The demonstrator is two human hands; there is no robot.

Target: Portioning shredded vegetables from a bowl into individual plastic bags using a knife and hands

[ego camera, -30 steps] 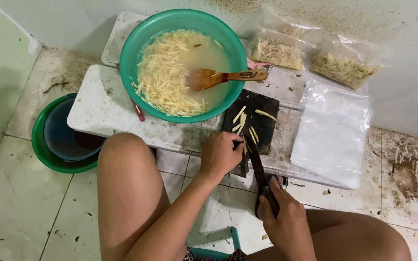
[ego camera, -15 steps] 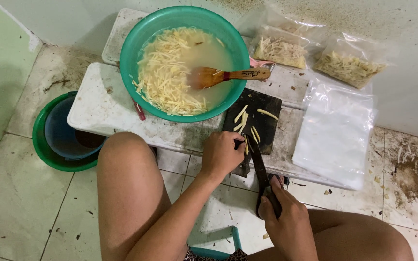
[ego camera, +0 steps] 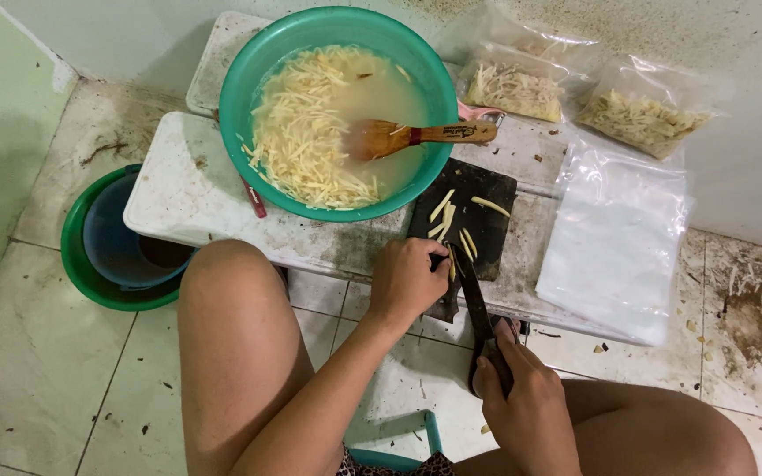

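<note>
At twelve o'clock our green basin (ego camera: 249,106) holds cloudy water, pale strips and a wooden spoon (ego camera: 416,137); left hand (ego camera: 407,280) fingers curled pinning strips, right hand (ego camera: 522,401) clenched around the knife (ego camera: 474,295).

A home kitchen floor: tiled floor (ego camera: 37,388), basin of potato strips (ego camera: 339,110), cutting board (ego camera: 478,198).

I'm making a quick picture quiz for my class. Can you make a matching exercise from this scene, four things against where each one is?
Things:
1. wooden spoon
2. knife
3. cut strips
4. filled bags

Places:
A. on the dark cutting board
B. by the wall, behind the stack of empty bags
C. resting in the green basin
D. held in the right hand

Pairs: 1-C, 2-D, 3-A, 4-B
</note>
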